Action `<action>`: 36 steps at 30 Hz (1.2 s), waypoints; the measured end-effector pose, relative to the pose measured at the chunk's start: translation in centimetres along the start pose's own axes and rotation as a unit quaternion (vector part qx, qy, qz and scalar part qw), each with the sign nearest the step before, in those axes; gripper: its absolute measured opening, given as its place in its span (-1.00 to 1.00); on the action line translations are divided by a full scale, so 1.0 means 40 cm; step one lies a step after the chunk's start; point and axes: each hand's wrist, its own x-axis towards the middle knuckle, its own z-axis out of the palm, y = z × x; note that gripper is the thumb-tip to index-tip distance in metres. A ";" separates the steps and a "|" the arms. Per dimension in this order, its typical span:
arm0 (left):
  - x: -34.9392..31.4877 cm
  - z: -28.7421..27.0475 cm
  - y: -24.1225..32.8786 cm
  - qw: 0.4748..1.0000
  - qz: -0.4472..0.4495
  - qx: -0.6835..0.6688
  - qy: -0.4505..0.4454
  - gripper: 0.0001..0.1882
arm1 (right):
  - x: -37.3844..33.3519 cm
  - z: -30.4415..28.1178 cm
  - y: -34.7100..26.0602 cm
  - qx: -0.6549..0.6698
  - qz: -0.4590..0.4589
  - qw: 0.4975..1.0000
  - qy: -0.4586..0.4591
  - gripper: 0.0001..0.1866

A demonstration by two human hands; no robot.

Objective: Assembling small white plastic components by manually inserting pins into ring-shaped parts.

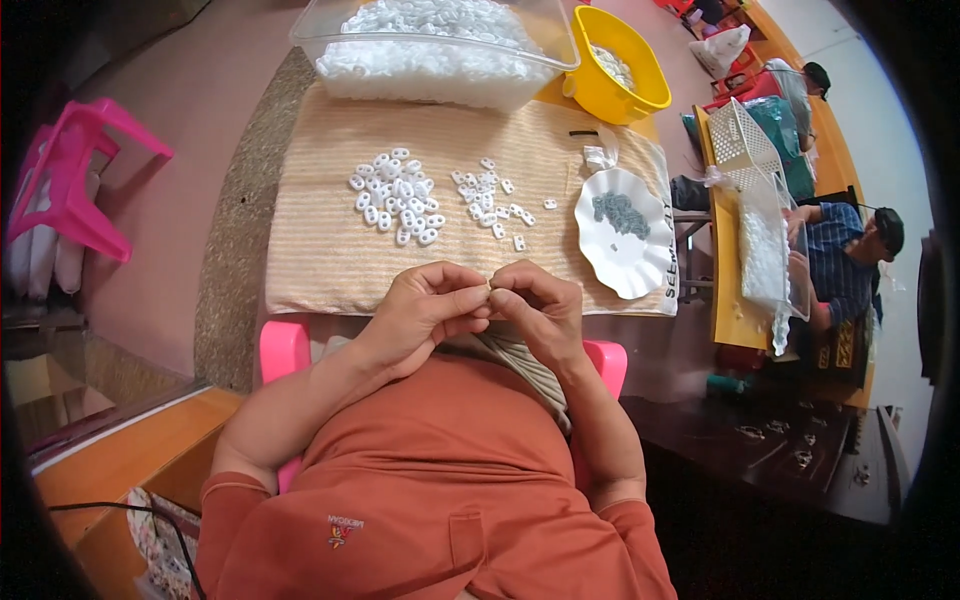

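Note:
My left hand [432, 305] and my right hand [537, 305] meet fingertip to fingertip just off the near edge of the towel-covered table. Both are closed in a pinch on one tiny pale piece [490, 285], mostly hidden by the fingers, so its kind does not show. Beyond my left hand lies a pile of white oval two-hole pieces [395, 195]. To its right is a looser group of smaller white two-hole pieces [485, 195]. A white scalloped plate [625, 270] stands at the right, bearing a heap of small grey-green pieces [620, 213].
A clear plastic bin [440, 75] full of white pieces stands at the far edge, beside a yellow tub [635, 95]. A striped towel [330, 270] covers the table. A pink stool [90, 180] is at the left. Another person [840, 250] sits at a table on the right.

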 end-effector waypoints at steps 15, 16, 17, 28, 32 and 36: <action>0.006 -0.006 -0.007 1.000 0.004 0.008 0.014 -0.89 | -0.008 -0.011 0.042 0.013 0.007 1.000 -0.007 -0.87; 0.007 -0.008 -0.009 1.000 0.005 0.006 0.008 -0.87 | -0.008 -0.012 0.043 0.021 0.015 1.000 -0.001 -0.87; 0.007 -0.008 -0.009 1.000 0.005 0.006 0.008 -0.87 | -0.009 -0.014 0.047 0.022 0.015 1.000 -0.001 -0.87; 0.006 -0.004 -0.009 1.000 0.004 0.001 0.013 -0.81 | -0.012 -0.027 0.060 0.046 0.045 0.998 0.007 -0.87; 0.009 -0.009 -0.011 1.000 0.006 0.000 0.009 -0.81 | -0.012 -0.027 0.058 0.049 0.042 0.998 0.001 -0.87; 0.009 -0.011 -0.011 1.000 0.004 -0.001 0.011 -0.81 | -0.013 -0.024 0.052 0.045 0.049 0.998 -0.001 -0.88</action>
